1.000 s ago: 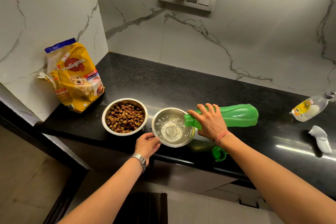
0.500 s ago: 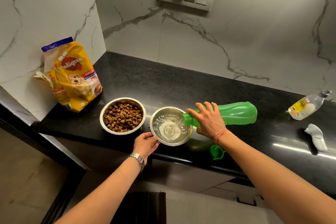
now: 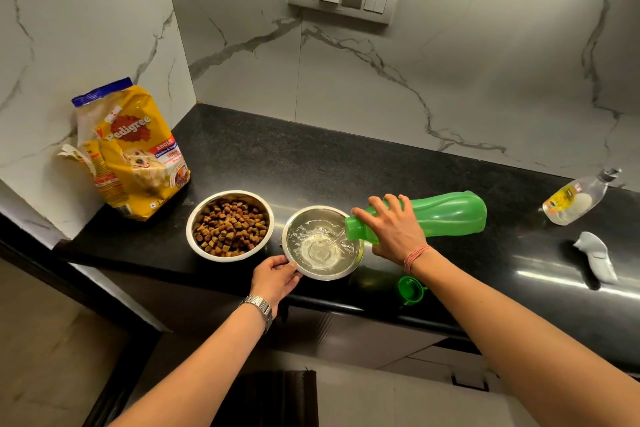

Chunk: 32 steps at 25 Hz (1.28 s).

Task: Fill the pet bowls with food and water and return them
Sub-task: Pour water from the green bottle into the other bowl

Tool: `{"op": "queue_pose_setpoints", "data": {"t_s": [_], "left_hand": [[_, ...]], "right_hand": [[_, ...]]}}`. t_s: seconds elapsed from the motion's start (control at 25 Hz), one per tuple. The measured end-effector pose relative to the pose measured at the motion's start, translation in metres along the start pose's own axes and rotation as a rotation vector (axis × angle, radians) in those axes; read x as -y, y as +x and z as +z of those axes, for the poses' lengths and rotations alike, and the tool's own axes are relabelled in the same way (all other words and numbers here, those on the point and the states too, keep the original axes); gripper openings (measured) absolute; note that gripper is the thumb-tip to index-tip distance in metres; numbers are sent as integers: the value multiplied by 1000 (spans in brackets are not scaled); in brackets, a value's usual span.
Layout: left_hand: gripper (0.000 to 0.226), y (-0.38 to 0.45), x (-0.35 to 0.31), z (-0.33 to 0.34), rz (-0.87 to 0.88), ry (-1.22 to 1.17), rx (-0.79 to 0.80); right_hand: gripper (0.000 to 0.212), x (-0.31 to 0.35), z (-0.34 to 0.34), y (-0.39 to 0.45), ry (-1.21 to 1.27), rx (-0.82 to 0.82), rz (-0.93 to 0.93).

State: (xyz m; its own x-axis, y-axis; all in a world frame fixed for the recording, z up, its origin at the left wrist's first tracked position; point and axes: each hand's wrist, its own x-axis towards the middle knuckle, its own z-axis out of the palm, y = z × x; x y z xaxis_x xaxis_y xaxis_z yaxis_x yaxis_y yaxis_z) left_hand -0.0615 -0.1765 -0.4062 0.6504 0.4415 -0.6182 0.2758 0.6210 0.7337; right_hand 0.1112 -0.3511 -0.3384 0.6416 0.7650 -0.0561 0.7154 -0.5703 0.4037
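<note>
Pouring water into the steel water bowl [image 3: 320, 242] on the black countertop [image 3: 311, 166].

I see my right hand [image 3: 391, 229] wrapped around the tipped green bottle [image 3: 446, 215], its mouth over the bowl's right rim. My left hand [image 3: 275, 279] pinches the bowl's near-left rim. The kibble-filled bowl [image 3: 230, 225] sits just left of it, the Pedigree bag [image 3: 130, 149] beyond; the green cap [image 3: 410, 289] lies near-right.

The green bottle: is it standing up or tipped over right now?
Tipped. The green bottle lies nearly level in the right hand, its open mouth over the steel bowl, water running out. Its green cap lies on the counter.
</note>
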Motion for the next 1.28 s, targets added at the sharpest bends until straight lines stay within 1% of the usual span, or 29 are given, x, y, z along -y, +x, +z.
{"op": "queue_pose_setpoints", "data": {"t_s": [0.16,0.28,0.36,0.4,0.44,0.52,0.56,0.6,0.68,0.76,0.8,0.88,0.96,1.04,1.12,1.16,1.2,1.28], "left_hand": [[15,1,1,-1,18,22,-4],[19,1,5,-2,62,73,14],[15,2,9,-5,68,84,9],[12,3,13,-7,63,88,-19],[14,2,18,-9,69,119,-67],[23,-3,41,-10,98,268,-138],[24,-8,56,-9,116,360,-122],[23,-16,72,-5,133,474,-57],[20,-34,93,11,192,724,166],[23,-40,97,38,334,958,380],[24,-40,94,56,443,1069,442],[26,-34,85,93,647,1240,480],[39,-27,81,130,769,1399,474],[55,-19,86,161,783,1545,468],[63,-12,95,183,740,1628,470],[60,-9,98,191,724,1641,455],[52,-4,97,195,720,1642,435],[39,5,91,195,765,1670,435]], "right_hand": [[88,0,4,0,64,-42,11],[81,1,8,-3,156,-117,22],[81,0,8,-5,225,-156,29],[81,-1,7,-7,262,-163,36],[83,-2,6,-9,313,-168,45],[85,-5,2,-14,461,-205,79],[85,-7,1,-17,545,-235,101],[86,-11,0,-21,638,-265,121],[86,-23,1,-31,849,-357,144],[83,-39,7,-44,1067,-484,226],[82,-47,10,-52,1145,-541,310],[79,-60,18,-67,1239,-618,520],[76,-69,30,-84,1308,-652,691],[75,-74,42,-101,1382,-671,782],[74,-75,49,-115,1414,-709,819],[74,-76,50,-120,1411,-717,816],[74,-77,50,-121,1413,-711,801],[74,-81,49,-122,1440,-707,781]]}}
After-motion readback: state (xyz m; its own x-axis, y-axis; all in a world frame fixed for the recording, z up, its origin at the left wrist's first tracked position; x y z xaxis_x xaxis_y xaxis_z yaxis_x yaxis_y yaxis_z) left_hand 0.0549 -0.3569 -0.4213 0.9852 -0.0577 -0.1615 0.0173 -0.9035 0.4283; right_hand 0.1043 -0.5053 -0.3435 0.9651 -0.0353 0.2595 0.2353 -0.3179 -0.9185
